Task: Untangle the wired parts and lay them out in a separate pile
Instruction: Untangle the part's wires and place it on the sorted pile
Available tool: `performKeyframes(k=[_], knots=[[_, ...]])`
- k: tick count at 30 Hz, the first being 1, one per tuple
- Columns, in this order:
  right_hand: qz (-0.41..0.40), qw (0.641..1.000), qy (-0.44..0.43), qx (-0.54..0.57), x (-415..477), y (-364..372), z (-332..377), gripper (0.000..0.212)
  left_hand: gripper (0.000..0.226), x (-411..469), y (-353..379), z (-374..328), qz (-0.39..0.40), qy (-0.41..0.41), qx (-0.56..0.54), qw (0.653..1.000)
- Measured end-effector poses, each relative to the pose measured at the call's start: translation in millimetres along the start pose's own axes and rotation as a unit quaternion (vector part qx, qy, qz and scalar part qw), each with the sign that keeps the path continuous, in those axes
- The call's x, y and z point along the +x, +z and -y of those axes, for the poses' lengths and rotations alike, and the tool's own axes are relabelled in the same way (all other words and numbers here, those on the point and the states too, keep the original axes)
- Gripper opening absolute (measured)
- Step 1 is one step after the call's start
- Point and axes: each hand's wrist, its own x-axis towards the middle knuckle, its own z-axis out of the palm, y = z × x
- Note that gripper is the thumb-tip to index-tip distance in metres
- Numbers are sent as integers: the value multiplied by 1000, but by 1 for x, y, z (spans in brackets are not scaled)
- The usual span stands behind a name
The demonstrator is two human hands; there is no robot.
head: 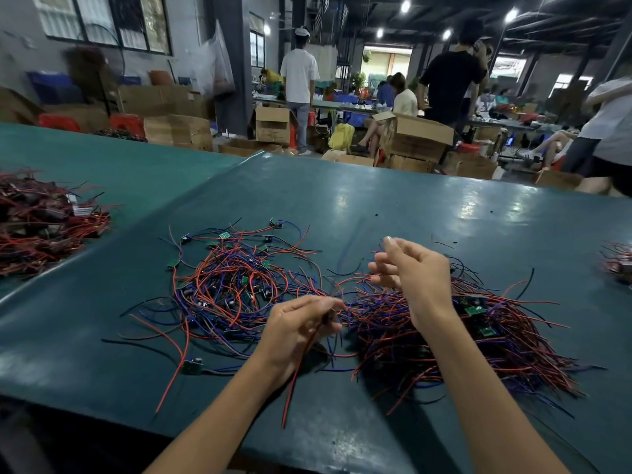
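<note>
Two heaps of small green circuit boards with red, blue and black wires lie on the dark green table (393, 206). The looser heap (225, 285) spreads to the left of my hands; the denser tangled heap (455, 340) lies to the right. My left hand (297, 330) hovers between the heaps and pinches a wired part, whose red wire hangs down toward the table's near edge. My right hand (410, 271) is raised above the dense heap with its fingers loosely curled; I cannot tell whether a thin wire runs through them.
Another pile of red and black wired parts (41, 227) sits on the adjoining table at the left. A small wire pile (619, 261) shows at the right edge. Cardboard boxes (413, 138) and several people stand or sit beyond the table's far edge.
</note>
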Motion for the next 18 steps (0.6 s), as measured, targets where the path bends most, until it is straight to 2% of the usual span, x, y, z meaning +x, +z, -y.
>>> performKeyframes(k=[3,5,7,9,14,18], knots=[[3,996,-62,-58,-24,7,-7,17,27,3,-4,-4,-35,2,-67,997],[69,983,-77,-149,-43,14,-20,27,23,5,-5,-6,-43,2,-109,993],[165,961,-36,-220,-59,23,-33,30,24,7,-5,-7,-44,1,-111,993],[227,954,37,-190,-69,32,-42,21,28,6,-4,-7,-52,-7,-87,995],[199,970,53,-128,-75,40,-50,17,33,7,-2,-4,-59,-9,-76,995],[151,982,79,-82,-75,38,-48,16,58,8,-1,-1,-36,-56,-51,996]])
